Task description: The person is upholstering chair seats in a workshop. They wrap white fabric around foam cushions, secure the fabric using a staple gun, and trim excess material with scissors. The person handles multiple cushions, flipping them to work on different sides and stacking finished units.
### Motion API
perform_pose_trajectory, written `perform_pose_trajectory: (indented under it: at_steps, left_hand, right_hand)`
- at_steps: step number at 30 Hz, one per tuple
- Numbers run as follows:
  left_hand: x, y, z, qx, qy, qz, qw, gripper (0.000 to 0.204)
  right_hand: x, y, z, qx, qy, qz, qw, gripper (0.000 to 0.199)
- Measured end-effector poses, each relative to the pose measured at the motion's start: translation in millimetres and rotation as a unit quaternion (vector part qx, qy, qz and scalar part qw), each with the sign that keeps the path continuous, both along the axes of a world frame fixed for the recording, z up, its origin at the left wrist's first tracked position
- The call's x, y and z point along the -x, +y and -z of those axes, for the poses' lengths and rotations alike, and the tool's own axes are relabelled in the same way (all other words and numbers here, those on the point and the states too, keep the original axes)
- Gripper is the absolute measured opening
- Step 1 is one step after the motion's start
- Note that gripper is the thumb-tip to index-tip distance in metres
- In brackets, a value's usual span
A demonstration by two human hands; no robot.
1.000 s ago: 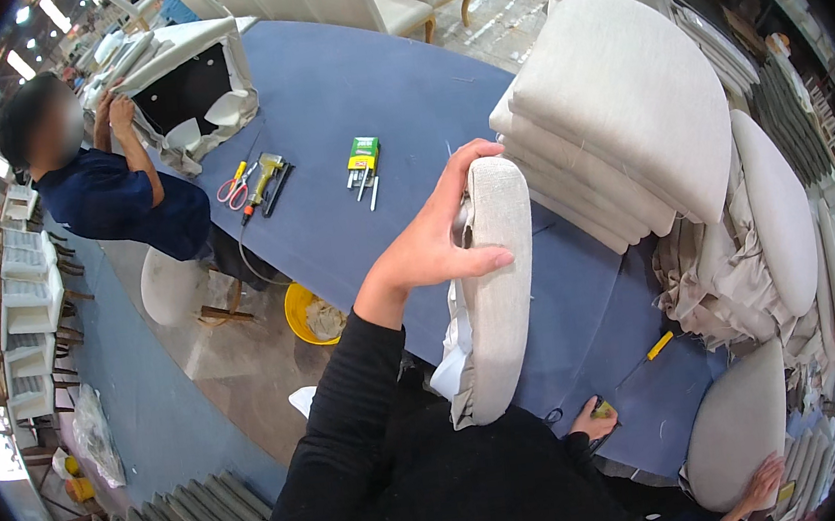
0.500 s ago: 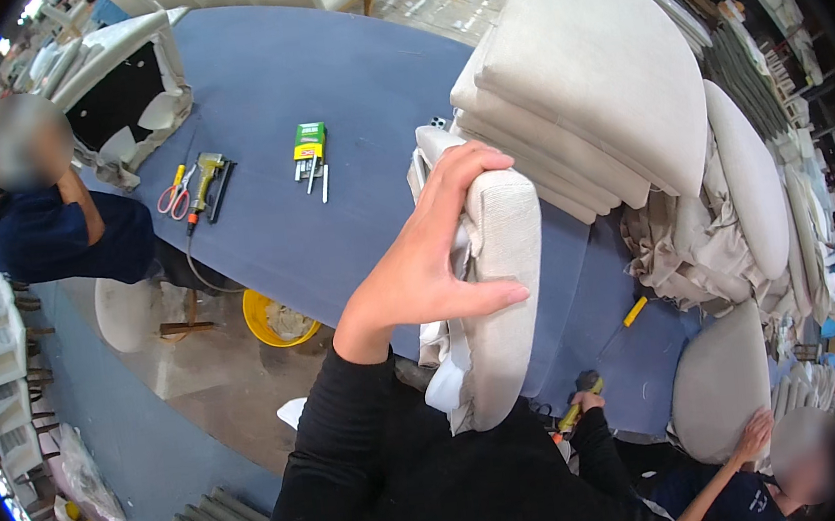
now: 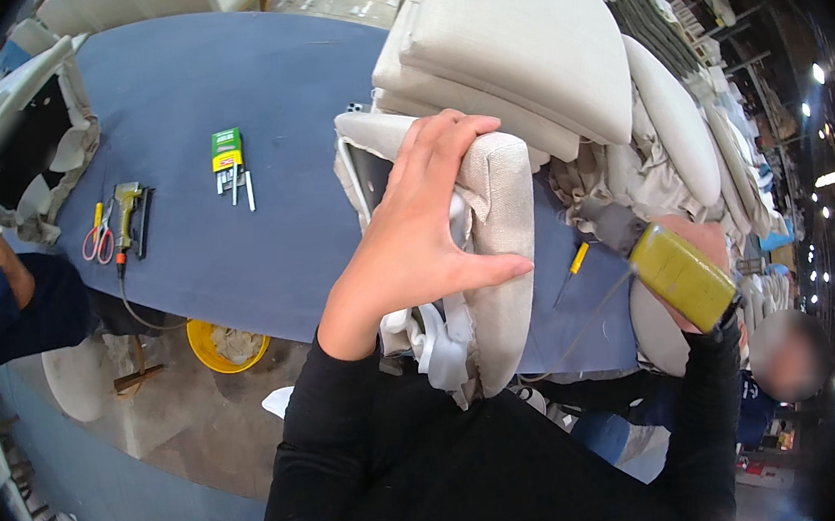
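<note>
Beside the blue tabletop, I remotely see the left hand, fingers clamped across the beige cushion, seemingly steadying it upright, and the right hand wrapped round the olive tool.

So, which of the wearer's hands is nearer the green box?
Left: left hand, gripping the cushion, is right of the green box; right hand, holding the yellow tool, is farther right.

we see matt, coarse-woven cloth on the cushion, a smooth-cased tool, a matt worktop and a plastic bucket.
</note>
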State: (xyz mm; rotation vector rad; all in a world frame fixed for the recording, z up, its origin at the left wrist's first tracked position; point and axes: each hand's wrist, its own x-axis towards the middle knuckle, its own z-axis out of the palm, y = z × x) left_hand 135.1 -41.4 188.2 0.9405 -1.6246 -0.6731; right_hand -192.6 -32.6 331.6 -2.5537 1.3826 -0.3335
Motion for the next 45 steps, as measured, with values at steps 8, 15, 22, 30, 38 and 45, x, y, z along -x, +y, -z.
perform_pose_trajectory:
  at_steps: [8,15,22,30,38,45]
  left_hand:
    - [-7,6,0,0.01,0.01,-0.01,1.0,0.107]
    - [-14,7,2,0.015,0.018,-0.008,1.0,0.106]
    - [-3,11,-7,0.011,-0.023,-0.027,0.999,0.105]
    - [-13,27,-3,0.011,-0.08,-0.128,0.988,0.126]
    - [-43,73,14,0.049,-0.067,-0.424,0.902,0.096]
    - [-41,85,12,-0.047,0.043,-0.299,0.952,0.076]
  right_hand:
    - [-97,-1,-33,-0.008,0.062,-0.18,0.982,0.041]
    - [-106,-1,-36,-0.016,0.121,-0.183,0.975,0.042]
    - [-114,-5,-64,-0.074,0.225,-0.135,0.962,0.038]
    - [-2,12,24,-0.154,-0.088,-0.001,0.984,0.038]
    - [158,98,355,-0.256,-0.287,0.417,0.823,0.076]
    - [182,101,507,-0.161,-0.31,0.578,0.738,0.101]
